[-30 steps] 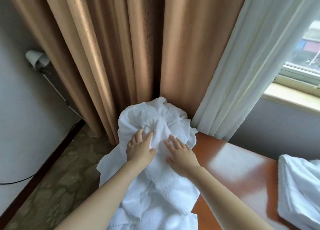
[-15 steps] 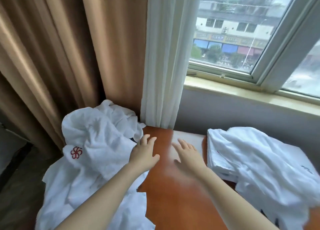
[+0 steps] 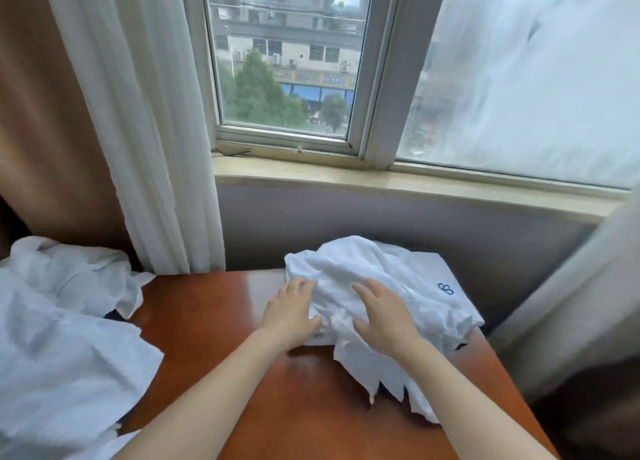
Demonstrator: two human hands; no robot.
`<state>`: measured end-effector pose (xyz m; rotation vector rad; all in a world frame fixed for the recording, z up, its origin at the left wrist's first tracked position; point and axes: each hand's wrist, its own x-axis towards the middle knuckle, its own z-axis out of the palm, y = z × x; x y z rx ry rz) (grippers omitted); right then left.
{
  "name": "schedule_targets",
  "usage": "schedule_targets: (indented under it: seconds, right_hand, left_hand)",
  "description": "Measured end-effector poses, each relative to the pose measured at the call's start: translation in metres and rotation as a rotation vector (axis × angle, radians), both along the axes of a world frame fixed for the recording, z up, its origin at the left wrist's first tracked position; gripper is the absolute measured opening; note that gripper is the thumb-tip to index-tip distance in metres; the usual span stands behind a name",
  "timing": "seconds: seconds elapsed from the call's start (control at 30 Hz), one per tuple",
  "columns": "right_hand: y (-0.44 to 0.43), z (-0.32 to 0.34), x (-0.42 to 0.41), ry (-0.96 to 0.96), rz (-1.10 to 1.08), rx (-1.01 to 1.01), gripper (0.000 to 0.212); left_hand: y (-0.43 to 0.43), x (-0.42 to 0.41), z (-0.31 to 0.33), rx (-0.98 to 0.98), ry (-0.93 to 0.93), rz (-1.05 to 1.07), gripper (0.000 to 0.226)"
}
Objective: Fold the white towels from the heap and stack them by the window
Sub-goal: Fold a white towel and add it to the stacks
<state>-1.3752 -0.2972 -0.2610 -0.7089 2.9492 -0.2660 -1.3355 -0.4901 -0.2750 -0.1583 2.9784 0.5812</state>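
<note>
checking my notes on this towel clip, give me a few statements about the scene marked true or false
1. The left hand and the right hand both touch the towel pile below the window. True.
2. The emblem on the pile is red. False: it is blue.
3. A loose towel heap lies at the left side of the table. True.
4. The right hand lifts a towel clear of the table. False: it rests flat on the pile.
</note>
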Motion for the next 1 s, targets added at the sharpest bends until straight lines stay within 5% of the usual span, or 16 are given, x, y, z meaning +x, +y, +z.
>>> schedule_targets:
  seconds: [0.37,0.8,1.0]
  right_hand:
    - [0.093,-0.016,-0.061,-0.042,-0.141,0.078,0.073]
    - [0.108,-0.065,-0.129,-0.386,-0.334,0.042,0.144]
    - [0.1,-0.068,-0.14,-0.481,-0.355,-0.053,0.131]
  left_hand:
    - [0.083,-0.058,-0.01,0.099,-0.036,-0.044,0.083]
    - [0.09,-0.098,-0.048,0.154,-0.107,0.095,0.134]
    - [0.091,-0.105,-0.055,0.114,-0.111,0.086,0.122]
